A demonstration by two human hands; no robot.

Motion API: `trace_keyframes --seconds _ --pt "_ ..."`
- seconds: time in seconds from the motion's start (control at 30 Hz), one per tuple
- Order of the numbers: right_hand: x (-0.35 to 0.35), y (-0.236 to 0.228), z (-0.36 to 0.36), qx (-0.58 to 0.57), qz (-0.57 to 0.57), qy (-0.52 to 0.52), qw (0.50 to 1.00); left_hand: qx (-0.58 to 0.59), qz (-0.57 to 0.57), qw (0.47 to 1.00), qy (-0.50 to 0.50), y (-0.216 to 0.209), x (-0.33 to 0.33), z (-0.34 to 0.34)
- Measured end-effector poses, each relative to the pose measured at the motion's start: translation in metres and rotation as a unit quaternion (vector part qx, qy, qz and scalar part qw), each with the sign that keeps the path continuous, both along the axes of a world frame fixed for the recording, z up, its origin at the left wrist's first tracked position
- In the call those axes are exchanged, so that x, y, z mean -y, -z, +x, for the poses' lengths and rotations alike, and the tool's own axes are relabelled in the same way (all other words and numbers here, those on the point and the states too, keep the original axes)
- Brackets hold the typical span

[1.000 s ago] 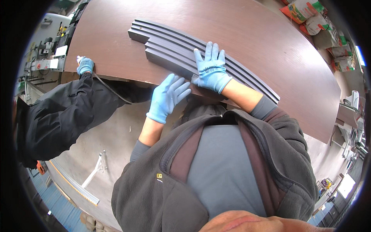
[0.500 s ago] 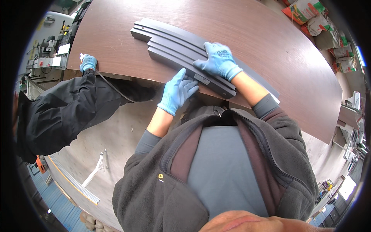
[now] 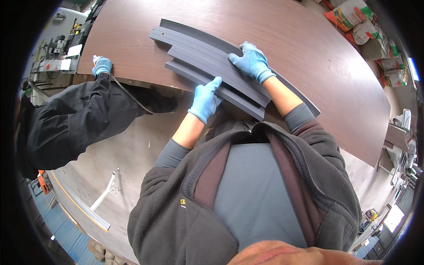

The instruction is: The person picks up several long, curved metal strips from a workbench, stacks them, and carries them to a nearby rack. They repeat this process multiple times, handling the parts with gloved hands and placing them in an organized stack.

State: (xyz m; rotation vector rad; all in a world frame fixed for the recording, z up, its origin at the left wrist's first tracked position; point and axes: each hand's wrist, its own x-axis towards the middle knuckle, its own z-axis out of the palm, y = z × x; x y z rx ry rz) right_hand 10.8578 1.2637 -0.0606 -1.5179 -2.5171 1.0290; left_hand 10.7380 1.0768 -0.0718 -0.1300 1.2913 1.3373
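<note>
Long dark grey grooved profiles (image 3: 201, 57) lie side by side at a slant on the brown table, their near right end out past its front edge. My left hand (image 3: 206, 100), in a light blue glove, grips the near profile's front edge. Its thumb is on top and its fingers are curled mostly out of sight underneath. My right hand (image 3: 251, 62), gloved alike, grasps the far side of the grooved profiles, its thumb across the top and its fingertips partly hidden. Behind them lies a long, thin-walled dark grey piece (image 3: 194, 30).
At the left, a co-worker's blue-gloved hand (image 3: 102, 66) rests at the table (image 3: 335, 84) edge, holding a white-tipped tool with a hose (image 3: 132, 98). Several printed bags (image 3: 364, 33) are stacked beyond the right side. A white metal stand (image 3: 106, 191) is on the floor at lower left.
The grooved profiles have tipped toward me, and the labelled front face has gone out of view. My left hand has moved up and right and closed on the near edge. My right hand has shifted slightly away.
</note>
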Motion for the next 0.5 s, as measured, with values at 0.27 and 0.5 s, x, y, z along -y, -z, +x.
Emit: trace_keyframes --seconds 0.27,0.5 --pt "0.034 -0.015 0.0 -0.054 0.096 -0.11 0.988 0.106 0.036 0.993 0.027 0.008 -0.009 -0.014" --pt "0.006 -0.017 -0.003 -0.024 0.034 -0.149 0.988 0.209 0.132 0.969 0.007 0.0 -0.022 -0.004"
